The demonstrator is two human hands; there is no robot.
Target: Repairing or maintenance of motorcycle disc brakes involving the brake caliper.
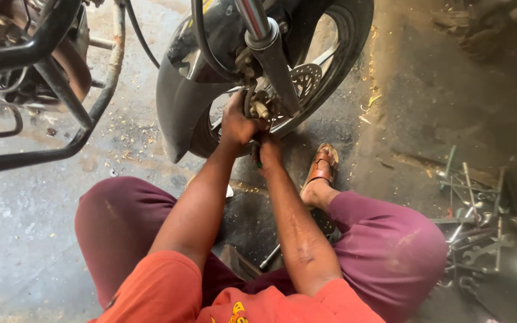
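The left hand (pixel 235 122) is wrapped around the middle of the motorbike's front wheel (pixel 306 78). The right hand (pixel 268 149) is closed just below it; what it holds cannot be told. A pile of metal tools (pixel 477 221) lies on the floor (pixel 25 239), by the right knee.

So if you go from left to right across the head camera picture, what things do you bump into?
Black metal frame → front wheel with the left hand and right hand on it → brown sandal → pile of tools.

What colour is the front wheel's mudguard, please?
Black mudguard; head view.
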